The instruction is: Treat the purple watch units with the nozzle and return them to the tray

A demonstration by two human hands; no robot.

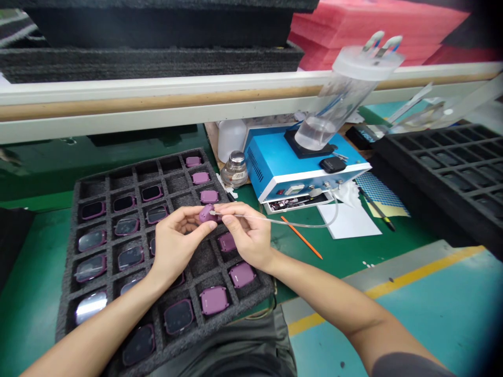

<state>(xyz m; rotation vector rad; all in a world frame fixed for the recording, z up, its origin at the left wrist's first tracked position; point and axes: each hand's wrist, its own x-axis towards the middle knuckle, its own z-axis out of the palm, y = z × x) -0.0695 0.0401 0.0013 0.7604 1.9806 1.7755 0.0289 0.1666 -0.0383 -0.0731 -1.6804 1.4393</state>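
My left hand (178, 238) is closed on a small purple watch case (206, 213), held up over the foam tray (204, 260). My right hand (248, 230) pinches a thin tool whose pale tip touches or nearly touches the case. From that tool a clear tube (301, 225) trails right toward the blue box. Beneath both hands, the black tray's compartments hold purple cases such as this one (214, 300) and dark-faced watch pieces such as this one (131, 257). My fingers hide part of the case and most of the tool.
The blue control box (271, 157) carries a tilted clear cylinder (320, 123). Left of it stand a glass bottle (234, 170) and a white bottle (231, 139). An orange stick (302, 238) and white paper (348, 222) lie right. Another black tray (448, 157) stands far right; a shelf (157, 118) spans behind.
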